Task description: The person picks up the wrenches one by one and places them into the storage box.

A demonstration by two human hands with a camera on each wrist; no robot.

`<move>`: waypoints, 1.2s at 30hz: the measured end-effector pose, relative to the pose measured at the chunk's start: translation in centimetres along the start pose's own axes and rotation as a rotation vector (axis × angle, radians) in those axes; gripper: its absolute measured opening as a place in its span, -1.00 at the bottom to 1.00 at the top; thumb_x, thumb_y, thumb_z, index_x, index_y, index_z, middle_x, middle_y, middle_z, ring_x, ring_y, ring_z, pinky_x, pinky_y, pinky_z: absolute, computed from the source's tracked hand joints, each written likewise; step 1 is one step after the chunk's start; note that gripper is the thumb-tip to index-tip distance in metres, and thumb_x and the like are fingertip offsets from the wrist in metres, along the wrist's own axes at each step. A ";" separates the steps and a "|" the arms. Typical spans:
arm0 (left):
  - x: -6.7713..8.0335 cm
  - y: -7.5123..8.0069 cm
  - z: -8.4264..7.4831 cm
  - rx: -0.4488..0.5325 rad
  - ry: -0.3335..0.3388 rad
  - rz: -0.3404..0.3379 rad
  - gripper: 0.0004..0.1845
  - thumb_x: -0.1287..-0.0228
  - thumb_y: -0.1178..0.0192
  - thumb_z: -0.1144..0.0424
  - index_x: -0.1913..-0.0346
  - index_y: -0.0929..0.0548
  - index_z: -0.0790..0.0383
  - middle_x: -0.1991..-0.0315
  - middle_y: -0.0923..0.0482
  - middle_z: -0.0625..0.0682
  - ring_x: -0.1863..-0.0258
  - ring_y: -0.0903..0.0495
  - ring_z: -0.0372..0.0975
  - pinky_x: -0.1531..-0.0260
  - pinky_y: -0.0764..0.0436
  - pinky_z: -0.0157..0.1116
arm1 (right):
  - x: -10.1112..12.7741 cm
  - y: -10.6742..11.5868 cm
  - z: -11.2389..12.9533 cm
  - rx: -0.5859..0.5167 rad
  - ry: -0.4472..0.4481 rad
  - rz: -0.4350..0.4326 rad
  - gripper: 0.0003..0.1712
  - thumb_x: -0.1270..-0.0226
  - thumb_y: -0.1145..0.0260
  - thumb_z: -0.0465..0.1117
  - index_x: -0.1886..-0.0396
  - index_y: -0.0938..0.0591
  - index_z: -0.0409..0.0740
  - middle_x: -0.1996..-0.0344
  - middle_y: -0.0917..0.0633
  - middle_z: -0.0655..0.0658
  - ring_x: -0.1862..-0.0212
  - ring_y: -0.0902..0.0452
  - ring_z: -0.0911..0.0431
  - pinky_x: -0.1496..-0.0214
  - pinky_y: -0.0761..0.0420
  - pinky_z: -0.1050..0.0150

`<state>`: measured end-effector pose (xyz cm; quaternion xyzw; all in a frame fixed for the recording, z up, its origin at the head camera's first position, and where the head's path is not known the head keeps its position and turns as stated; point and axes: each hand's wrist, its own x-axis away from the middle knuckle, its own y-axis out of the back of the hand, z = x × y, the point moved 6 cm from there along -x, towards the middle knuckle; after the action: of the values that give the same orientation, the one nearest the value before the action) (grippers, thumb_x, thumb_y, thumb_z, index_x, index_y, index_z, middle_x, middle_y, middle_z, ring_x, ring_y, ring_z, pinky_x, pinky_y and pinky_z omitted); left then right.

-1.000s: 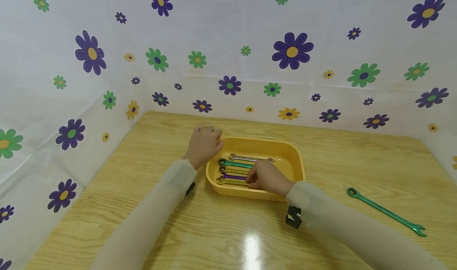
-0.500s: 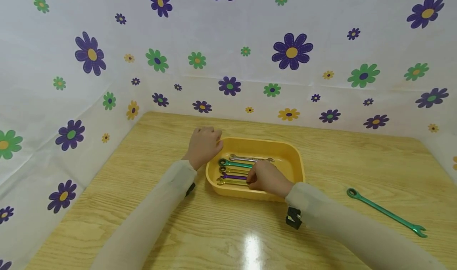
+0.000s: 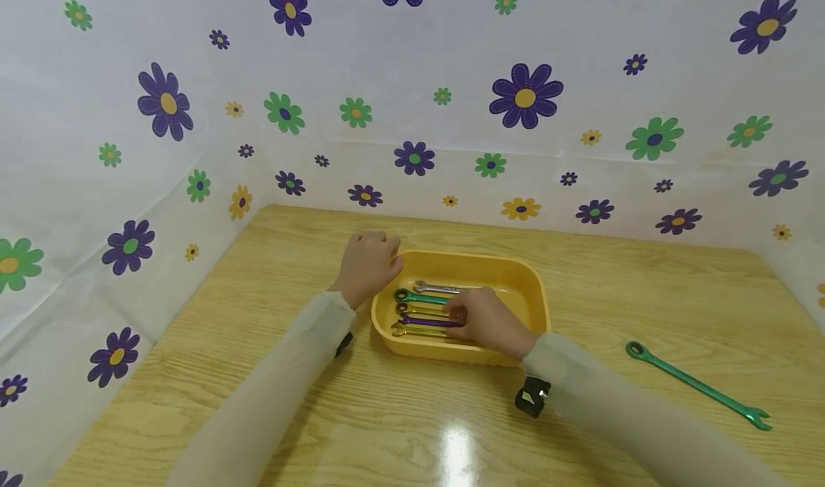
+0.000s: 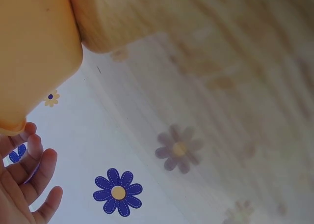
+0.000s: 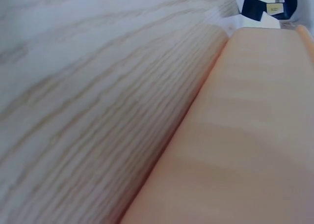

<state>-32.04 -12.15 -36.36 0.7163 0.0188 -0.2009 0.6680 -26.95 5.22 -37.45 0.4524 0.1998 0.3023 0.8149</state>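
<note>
Purple wrench (image 3: 428, 321) pinched by the right hand (image 3: 486, 320) inside the yellow tray (image 3: 535, 293), its far-left corner gripped by the left hand (image 3: 367, 261); neighbouring wrenches could snag and shift.

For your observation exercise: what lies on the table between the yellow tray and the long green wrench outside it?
Only bare wooden table lies between yellow tray and long green wrench, seen in the head view.

We see bare wooden table (image 3: 271, 372) around the yellow plastic tray (image 3: 536, 295); only the long green metal wrench (image 3: 696, 382) lies far right.
</note>
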 end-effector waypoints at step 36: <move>0.0 -0.2 0.1 0.010 0.008 0.018 -0.82 -0.27 -0.08 0.13 0.43 -0.50 0.13 0.51 -0.48 0.01 0.45 -0.46 -0.15 0.26 -0.45 -0.13 | 6.4 7.2 -1.4 -0.207 0.039 -0.299 -0.58 -0.01 -0.45 -0.31 0.08 -0.57 -0.15 0.28 -0.69 -0.03 0.20 -0.60 0.17 0.10 -0.64 0.19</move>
<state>-32.09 -12.25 -36.60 0.7206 0.0139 -0.1922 0.6661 -25.33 13.31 -32.31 0.3252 0.2484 0.2055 0.8890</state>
